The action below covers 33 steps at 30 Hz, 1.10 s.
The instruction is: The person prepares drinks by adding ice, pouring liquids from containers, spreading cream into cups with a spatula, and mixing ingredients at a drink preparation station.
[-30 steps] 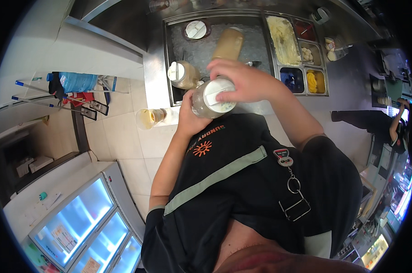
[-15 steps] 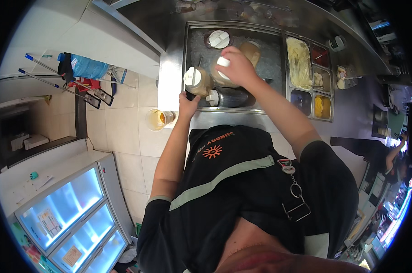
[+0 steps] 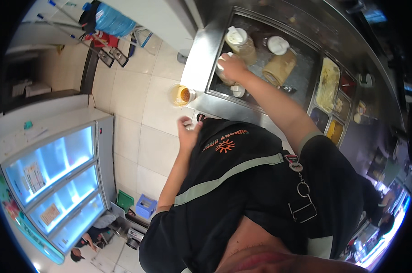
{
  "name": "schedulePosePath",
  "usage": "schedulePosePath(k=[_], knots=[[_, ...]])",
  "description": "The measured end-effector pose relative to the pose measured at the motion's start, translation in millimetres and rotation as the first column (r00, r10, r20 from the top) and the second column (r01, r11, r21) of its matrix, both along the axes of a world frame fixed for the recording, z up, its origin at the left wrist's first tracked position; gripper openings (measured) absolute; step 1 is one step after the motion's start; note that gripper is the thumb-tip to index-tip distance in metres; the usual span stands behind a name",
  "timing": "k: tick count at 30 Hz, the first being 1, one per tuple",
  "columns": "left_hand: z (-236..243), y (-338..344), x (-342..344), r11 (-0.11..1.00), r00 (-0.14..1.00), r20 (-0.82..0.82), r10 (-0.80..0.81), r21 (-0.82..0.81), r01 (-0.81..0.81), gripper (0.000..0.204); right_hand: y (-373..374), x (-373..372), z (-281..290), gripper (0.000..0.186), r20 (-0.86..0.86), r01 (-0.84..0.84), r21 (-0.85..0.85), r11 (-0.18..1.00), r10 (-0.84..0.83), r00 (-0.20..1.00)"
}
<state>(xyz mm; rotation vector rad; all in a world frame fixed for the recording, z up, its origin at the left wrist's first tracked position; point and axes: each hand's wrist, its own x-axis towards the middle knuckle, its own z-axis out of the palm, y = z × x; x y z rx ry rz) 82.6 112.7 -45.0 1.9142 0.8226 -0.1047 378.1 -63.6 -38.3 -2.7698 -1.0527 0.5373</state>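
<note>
Setting a capped jar into the steel ice well (image 3: 215,54) at the table's left end.
Right hand (image 3: 233,67) keeps its grip clenched over the jar (image 3: 224,73); best lowered upright beside the lidded bottle (image 3: 240,43). Left hand (image 3: 188,132) hangs released at the apron.

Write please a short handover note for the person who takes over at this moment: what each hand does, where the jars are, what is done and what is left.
Right hand: reaches into the steel ice well, gripping a jar set at its near left side.
Left hand: empty, open, resting by the black apron at the waist.
Other things: a capped jar and a tan-filled jar sit in the ice; topping trays are to the right.
Done: the jar is down in the well.
Left: the hand has not let go of it; whether it is fully seated cannot be told.
</note>
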Motion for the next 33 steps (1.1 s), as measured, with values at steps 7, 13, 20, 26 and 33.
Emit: schedulePosePath(k=[7,13,20,26,33], knots=[[19,59,84,0.995,0.825,0.557,-0.101,0.067,0.077,0.110,-5,5,-23,0.034,-0.116,-0.030,0.147,0.989,0.047,0.992],[68,110,121,0.910,0.866,0.488,0.109,-0.399,0.110,0.082,-14,-10,-28,0.035,-0.070,0.043,0.262,0.964,-0.025,0.997],[147,114,119,0.790,0.855,0.500,0.135,-0.575,0.211,0.076,-21,-21,-29,0.033,-0.036,0.087,0.299,0.950,-0.080,0.996],[156,111,113,0.787,0.829,0.544,0.129,-0.564,0.248,0.074,-28,-22,-23,0.030,-0.083,0.116,0.318,0.941,-0.094,0.992],[152,111,111,0.781,0.816,0.560,0.144,-0.571,0.254,0.073,-32,-27,-20,0.030,-0.082,0.134,0.346,0.929,-0.113,0.990]])
